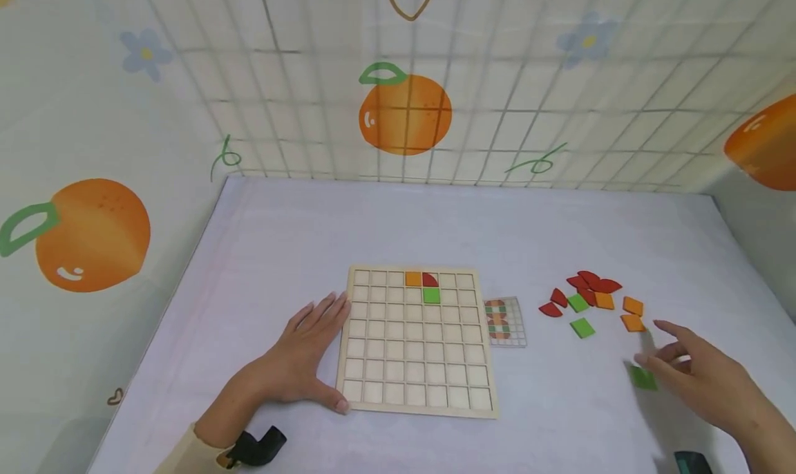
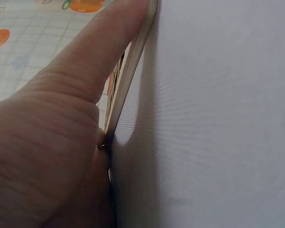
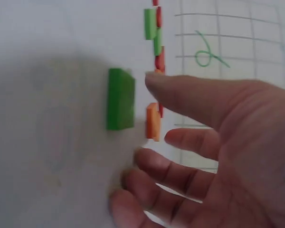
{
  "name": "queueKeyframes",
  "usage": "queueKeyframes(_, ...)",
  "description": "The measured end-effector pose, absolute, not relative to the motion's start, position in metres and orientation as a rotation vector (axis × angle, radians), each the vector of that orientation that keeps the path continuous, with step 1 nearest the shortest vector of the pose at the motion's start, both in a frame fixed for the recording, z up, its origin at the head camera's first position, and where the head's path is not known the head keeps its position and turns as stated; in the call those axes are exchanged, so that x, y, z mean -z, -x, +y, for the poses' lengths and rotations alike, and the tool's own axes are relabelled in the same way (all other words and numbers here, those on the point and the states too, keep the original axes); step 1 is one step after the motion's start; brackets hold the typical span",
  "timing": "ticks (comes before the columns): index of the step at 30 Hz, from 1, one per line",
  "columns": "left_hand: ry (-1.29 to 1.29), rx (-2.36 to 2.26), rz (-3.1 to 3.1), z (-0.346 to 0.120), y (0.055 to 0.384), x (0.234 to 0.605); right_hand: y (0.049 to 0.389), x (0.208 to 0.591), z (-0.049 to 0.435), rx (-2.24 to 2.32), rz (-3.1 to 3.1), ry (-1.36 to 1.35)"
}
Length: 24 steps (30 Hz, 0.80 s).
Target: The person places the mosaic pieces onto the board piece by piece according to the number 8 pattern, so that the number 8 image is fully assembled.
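Observation:
My left hand (image 1: 305, 356) lies flat on the table with its fingers spread, fingertips and thumb at the left edge of a wooden grid board (image 1: 417, 410). An orange square tile (image 1: 413, 279), a red quarter-circle tile (image 1: 430, 280) and a green square tile (image 1: 431, 295) sit in cells near the board's top. In the left wrist view the thumb (image 2: 71, 66) lies along the board's side (image 2: 133, 66). Over on the right, my right hand (image 1: 703, 370) hovers beside a lone green tile (image 1: 644, 378), holding nothing. Its thumb and fingers are apart in the right wrist view, with the green tile (image 3: 120, 99) beyond them.
A small pattern card (image 1: 513, 322) lies against the board's right edge. Between card and right hand are loose red pieces (image 1: 587, 280), green tiles (image 1: 582, 328) and orange tiles (image 1: 633, 323). A printed curtain (image 1: 298, 115) hangs behind the table.

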<state>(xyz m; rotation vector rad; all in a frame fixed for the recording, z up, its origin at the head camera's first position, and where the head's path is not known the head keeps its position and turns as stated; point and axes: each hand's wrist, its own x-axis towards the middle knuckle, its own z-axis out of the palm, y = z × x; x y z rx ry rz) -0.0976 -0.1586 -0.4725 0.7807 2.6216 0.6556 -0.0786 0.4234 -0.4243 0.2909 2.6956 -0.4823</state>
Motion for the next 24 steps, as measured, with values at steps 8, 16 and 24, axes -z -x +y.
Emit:
queueKeyframes(8, -0.803, -0.696, 2.62, -0.159, 0.097, 0.47, 0.096, 0.435, 0.431, 0.458, 2.674, -0.25)
queueKeyframes(16, -0.781, -0.669, 2.611, -0.159, 0.099, 0.473, 0.099, 0.435, 0.43, 0.429, 2.666, -0.292)
queueKeyframes(24, -0.766, -0.676, 2.609, -0.159, 0.098, 0.473, 0.095, 0.438, 0.43, 0.505, 2.727, -0.331)
